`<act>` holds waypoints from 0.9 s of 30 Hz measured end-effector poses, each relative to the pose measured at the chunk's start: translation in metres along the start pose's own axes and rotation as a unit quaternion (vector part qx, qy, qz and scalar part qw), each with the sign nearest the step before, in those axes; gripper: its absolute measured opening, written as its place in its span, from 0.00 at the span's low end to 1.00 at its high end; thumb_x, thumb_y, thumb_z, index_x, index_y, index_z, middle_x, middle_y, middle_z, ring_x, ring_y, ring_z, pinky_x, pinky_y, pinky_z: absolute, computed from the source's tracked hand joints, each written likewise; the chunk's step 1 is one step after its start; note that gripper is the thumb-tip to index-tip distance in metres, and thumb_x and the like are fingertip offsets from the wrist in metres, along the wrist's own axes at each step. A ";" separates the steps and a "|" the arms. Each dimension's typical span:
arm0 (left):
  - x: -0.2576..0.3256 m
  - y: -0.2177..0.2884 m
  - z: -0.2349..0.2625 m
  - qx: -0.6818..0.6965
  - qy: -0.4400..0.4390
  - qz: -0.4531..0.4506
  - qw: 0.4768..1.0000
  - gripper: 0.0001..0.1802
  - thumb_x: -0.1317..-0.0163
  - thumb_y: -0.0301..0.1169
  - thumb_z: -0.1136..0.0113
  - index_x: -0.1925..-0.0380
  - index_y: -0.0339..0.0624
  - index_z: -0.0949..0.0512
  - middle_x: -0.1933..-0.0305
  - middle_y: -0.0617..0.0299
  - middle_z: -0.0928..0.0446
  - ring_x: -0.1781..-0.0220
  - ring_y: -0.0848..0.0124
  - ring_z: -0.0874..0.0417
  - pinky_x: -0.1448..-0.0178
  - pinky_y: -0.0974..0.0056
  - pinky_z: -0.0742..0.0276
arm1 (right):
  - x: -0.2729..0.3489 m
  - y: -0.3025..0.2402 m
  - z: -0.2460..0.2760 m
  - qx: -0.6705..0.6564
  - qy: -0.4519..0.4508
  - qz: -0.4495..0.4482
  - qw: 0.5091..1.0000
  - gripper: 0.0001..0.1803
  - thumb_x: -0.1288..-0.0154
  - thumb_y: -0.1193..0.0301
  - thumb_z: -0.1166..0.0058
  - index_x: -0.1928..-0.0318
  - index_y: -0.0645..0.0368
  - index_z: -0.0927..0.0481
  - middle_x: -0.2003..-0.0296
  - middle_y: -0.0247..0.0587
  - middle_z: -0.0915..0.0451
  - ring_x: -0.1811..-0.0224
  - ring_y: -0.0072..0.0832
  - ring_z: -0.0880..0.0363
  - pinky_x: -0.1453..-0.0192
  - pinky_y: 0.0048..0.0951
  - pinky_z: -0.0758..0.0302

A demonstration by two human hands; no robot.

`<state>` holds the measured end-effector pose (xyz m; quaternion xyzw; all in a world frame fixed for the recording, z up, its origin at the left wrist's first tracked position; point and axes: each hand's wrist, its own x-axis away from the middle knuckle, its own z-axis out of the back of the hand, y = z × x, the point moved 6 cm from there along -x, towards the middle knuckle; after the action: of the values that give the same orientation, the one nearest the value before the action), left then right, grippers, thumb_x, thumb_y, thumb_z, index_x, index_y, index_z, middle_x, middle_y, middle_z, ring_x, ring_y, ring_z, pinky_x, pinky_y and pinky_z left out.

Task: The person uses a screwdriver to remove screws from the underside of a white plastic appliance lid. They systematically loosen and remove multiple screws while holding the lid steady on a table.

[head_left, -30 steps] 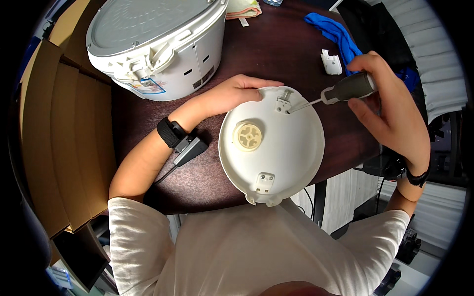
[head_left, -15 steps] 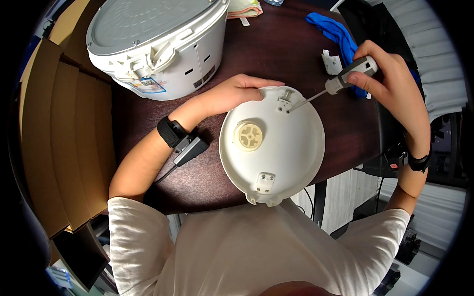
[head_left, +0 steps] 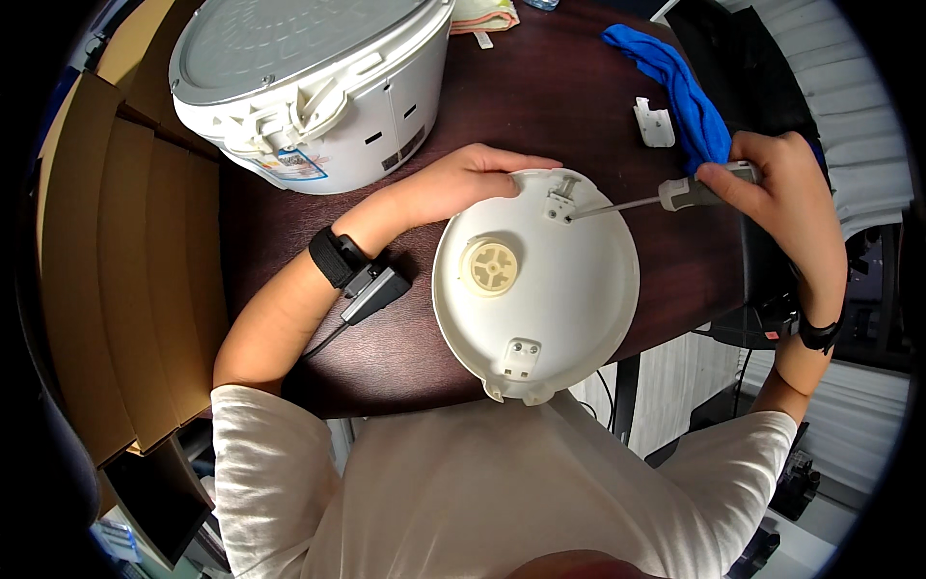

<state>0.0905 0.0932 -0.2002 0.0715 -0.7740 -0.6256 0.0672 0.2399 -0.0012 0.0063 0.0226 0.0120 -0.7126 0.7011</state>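
A round white plastic lid [head_left: 569, 309] lies at the table's front edge, its hollow side up. My left hand [head_left: 473, 181] grips its upper left rim, thumb on the inner side and fingers over the edge. In my right hand [head_left: 772, 179] is a screwdriver [head_left: 687, 193] with a grey and white handle, held low and slanted. Its tip meets a screw on the small hinge bracket [head_left: 559, 206] at the lid's far side. A second screwed bracket [head_left: 522, 357] sits on the near side, and a cream round valve piece [head_left: 489, 266] on the left.
At the far left stands a large white appliance body [head_left: 376, 106] with a grey metal base upward. A blue cloth [head_left: 675, 82] and a small white plastic piece [head_left: 655, 124] lie at the back right. Brown cardboard [head_left: 145, 270] borders the left; a folded towel [head_left: 484, 15] is at the back.
My right hand has moved down and slightly right, tilting the screwdriver closer to level. Its tip stays at the hinge bracket. The lid has shifted very slightly right in the view.
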 end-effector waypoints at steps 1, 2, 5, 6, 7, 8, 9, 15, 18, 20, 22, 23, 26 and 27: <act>0.000 0.001 0.000 0.000 -0.002 -0.001 1.000 0.26 0.40 0.23 0.57 0.40 0.37 0.32 0.45 0.56 0.24 0.46 0.72 0.22 0.40 0.69 0.30 | 0.001 0.001 0.000 -0.001 -0.001 0.002 1.000 0.20 0.46 0.62 0.36 0.81 0.66 0.25 0.91 0.45 0.37 0.91 0.28 0.40 0.84 0.28 0.44; 0.000 0.001 0.000 0.000 -0.002 -0.002 1.000 0.26 0.40 0.23 0.57 0.40 0.37 0.32 0.46 0.56 0.24 0.46 0.73 0.22 0.40 0.69 0.30 | 0.000 0.002 -0.001 -0.008 -0.004 -0.005 1.000 0.20 0.46 0.62 0.36 0.81 0.66 0.26 0.91 0.45 0.37 0.91 0.28 0.40 0.84 0.28 0.44; 0.000 0.000 0.001 0.005 -0.004 -0.006 1.000 0.26 0.40 0.23 0.57 0.40 0.38 0.31 0.46 0.56 0.23 0.47 0.74 0.22 0.41 0.70 0.30 | -0.003 0.004 -0.003 -0.023 -0.008 -0.011 1.000 0.20 0.45 0.62 0.36 0.82 0.66 0.26 0.91 0.45 0.37 0.91 0.28 0.40 0.84 0.28 0.44; 0.000 0.000 0.000 0.006 -0.003 -0.006 1.000 0.26 0.40 0.23 0.57 0.39 0.38 0.31 0.46 0.57 0.23 0.48 0.74 0.22 0.41 0.70 0.30 | -0.003 0.005 -0.003 -0.024 -0.005 -0.004 1.000 0.20 0.45 0.63 0.36 0.82 0.66 0.26 0.91 0.45 0.37 0.91 0.27 0.40 0.84 0.28 0.44; 0.000 0.000 0.000 0.006 -0.002 -0.005 1.000 0.26 0.40 0.23 0.57 0.39 0.39 0.31 0.46 0.57 0.23 0.48 0.75 0.22 0.41 0.70 0.30 | -0.003 0.005 -0.003 -0.025 -0.002 0.004 1.000 0.20 0.45 0.63 0.36 0.82 0.66 0.26 0.91 0.45 0.37 0.91 0.27 0.40 0.84 0.28 0.44; 0.000 0.000 -0.001 0.007 -0.001 -0.005 1.000 0.25 0.40 0.23 0.57 0.39 0.39 0.31 0.46 0.58 0.23 0.49 0.75 0.22 0.41 0.70 0.29 | -0.004 0.006 -0.003 -0.018 -0.003 0.004 1.000 0.20 0.45 0.63 0.36 0.82 0.66 0.26 0.91 0.45 0.37 0.91 0.27 0.40 0.84 0.28 0.44; 0.000 0.000 -0.001 0.006 0.000 -0.001 1.000 0.25 0.40 0.23 0.57 0.39 0.40 0.31 0.46 0.58 0.23 0.49 0.76 0.22 0.42 0.71 0.29 | -0.004 0.006 -0.003 -0.011 -0.004 0.003 1.000 0.20 0.45 0.63 0.36 0.82 0.66 0.26 0.91 0.45 0.37 0.91 0.27 0.40 0.84 0.28 0.44; 0.000 -0.001 0.000 0.000 -0.002 -0.002 1.000 0.26 0.40 0.23 0.57 0.39 0.39 0.31 0.46 0.59 0.23 0.49 0.76 0.22 0.42 0.71 0.29 | -0.006 0.006 -0.004 -0.028 0.005 0.005 1.000 0.19 0.46 0.63 0.37 0.80 0.66 0.27 0.89 0.45 0.35 0.89 0.32 0.37 0.82 0.29 0.42; -0.001 -0.001 0.000 -0.005 0.000 -0.001 1.000 0.26 0.40 0.23 0.57 0.40 0.39 0.31 0.46 0.59 0.23 0.48 0.76 0.23 0.41 0.71 0.30 | -0.009 -0.003 -0.003 -0.028 0.011 0.001 1.000 0.17 0.46 0.64 0.37 0.77 0.65 0.27 0.87 0.47 0.32 0.87 0.36 0.33 0.80 0.31 0.39; -0.001 -0.001 0.001 -0.011 0.002 0.000 1.000 0.26 0.40 0.22 0.57 0.40 0.38 0.31 0.45 0.59 0.24 0.48 0.76 0.23 0.41 0.70 0.30 | -0.009 -0.008 -0.002 -0.020 0.014 0.015 1.000 0.16 0.45 0.64 0.37 0.74 0.65 0.27 0.86 0.48 0.30 0.85 0.38 0.30 0.79 0.32 0.38; -0.001 -0.001 0.000 -0.004 0.003 0.003 1.000 0.26 0.41 0.22 0.57 0.40 0.38 0.31 0.45 0.59 0.24 0.47 0.76 0.23 0.41 0.70 0.30 | -0.008 -0.012 -0.002 -0.004 0.019 0.050 0.999 0.16 0.46 0.65 0.37 0.72 0.65 0.27 0.85 0.49 0.28 0.84 0.40 0.28 0.78 0.33 0.36; 0.000 -0.001 0.000 0.000 0.004 0.005 1.000 0.26 0.41 0.22 0.57 0.40 0.37 0.31 0.45 0.58 0.24 0.47 0.75 0.23 0.40 0.70 0.30 | -0.007 -0.017 0.000 -0.006 0.023 0.060 0.998 0.16 0.46 0.65 0.37 0.72 0.64 0.27 0.85 0.48 0.28 0.83 0.40 0.28 0.78 0.33 0.35; -0.001 -0.001 -0.001 -0.002 -0.001 0.008 1.000 0.26 0.41 0.22 0.56 0.39 0.37 0.32 0.44 0.58 0.24 0.47 0.75 0.23 0.40 0.70 0.31 | 0.000 -0.032 0.003 -0.018 0.034 0.081 0.996 0.15 0.47 0.67 0.37 0.71 0.63 0.28 0.84 0.46 0.27 0.83 0.37 0.27 0.78 0.31 0.35; 0.000 -0.001 0.000 -0.001 -0.001 0.007 1.000 0.26 0.41 0.22 0.56 0.39 0.37 0.32 0.44 0.58 0.24 0.46 0.74 0.23 0.40 0.70 0.31 | 0.004 -0.035 0.003 -0.027 0.039 0.082 0.996 0.14 0.47 0.69 0.37 0.71 0.63 0.29 0.84 0.45 0.27 0.84 0.34 0.27 0.79 0.28 0.36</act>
<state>0.0911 0.0927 -0.2006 0.0655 -0.7741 -0.6257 0.0708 0.2053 -0.0045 0.0085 0.0322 0.0564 -0.6507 0.7566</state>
